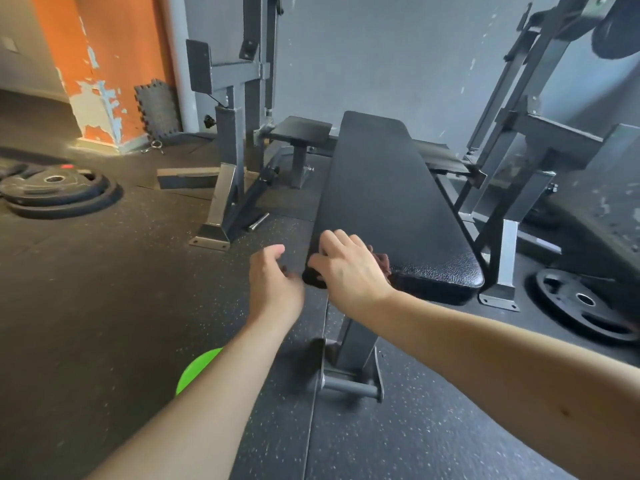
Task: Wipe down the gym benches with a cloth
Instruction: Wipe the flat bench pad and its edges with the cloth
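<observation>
A flat gym bench with a black textured pad (381,188) runs away from me in the middle of the view. My right hand (349,271) lies on the pad's near left corner with bent fingers, holding a dark reddish-brown cloth (382,262) against it. Only a bit of the cloth shows, past the hand's right side. My left hand (273,285) hovers just left of that corner, fingers loosely curled and holding nothing.
Grey rack uprights stand to the left (225,174) and right (509,251) of the bench. Weight plates lie on the rubber floor at the far left (55,190) and at the right (585,303). A green object (197,368) sits by my left forearm. The bench's foot (349,379) is below my hands.
</observation>
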The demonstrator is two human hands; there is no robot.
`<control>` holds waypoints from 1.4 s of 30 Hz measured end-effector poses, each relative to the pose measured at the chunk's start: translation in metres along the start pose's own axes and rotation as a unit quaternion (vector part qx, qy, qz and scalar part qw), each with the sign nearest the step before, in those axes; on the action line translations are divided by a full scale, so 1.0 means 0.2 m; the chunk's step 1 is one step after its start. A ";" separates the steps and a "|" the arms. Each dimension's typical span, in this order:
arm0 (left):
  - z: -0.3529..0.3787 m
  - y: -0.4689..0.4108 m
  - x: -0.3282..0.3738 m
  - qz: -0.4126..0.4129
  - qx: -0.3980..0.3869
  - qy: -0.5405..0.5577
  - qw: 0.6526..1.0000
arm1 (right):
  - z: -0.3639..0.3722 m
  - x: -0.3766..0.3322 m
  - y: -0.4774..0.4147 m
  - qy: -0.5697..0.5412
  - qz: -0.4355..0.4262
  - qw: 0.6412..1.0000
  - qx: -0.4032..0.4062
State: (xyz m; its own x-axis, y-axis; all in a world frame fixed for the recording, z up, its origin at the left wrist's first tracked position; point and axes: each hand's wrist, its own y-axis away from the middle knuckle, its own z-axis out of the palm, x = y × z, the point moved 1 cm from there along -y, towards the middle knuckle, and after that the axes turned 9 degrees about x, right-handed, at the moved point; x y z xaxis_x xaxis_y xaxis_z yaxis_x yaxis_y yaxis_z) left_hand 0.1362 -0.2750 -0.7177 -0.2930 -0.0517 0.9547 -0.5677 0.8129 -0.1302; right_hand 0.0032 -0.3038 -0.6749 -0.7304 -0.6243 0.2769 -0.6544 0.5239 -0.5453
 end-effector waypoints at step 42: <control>-1.57 -0.30 2.56 -0.100 -0.189 -0.179 0.960 | -2.57 0.13 -1.55 -0.509 0.616 0.555 -0.231</control>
State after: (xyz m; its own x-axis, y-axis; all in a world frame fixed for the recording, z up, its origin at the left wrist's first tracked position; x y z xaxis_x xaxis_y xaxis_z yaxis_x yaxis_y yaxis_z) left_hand 0.2609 -0.1684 -0.1372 -0.4907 -0.3699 0.7889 -0.3402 0.9149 0.2173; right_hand 0.0870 -0.1833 -0.0918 -0.3427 0.4921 -0.8003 0.0671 0.8625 0.5016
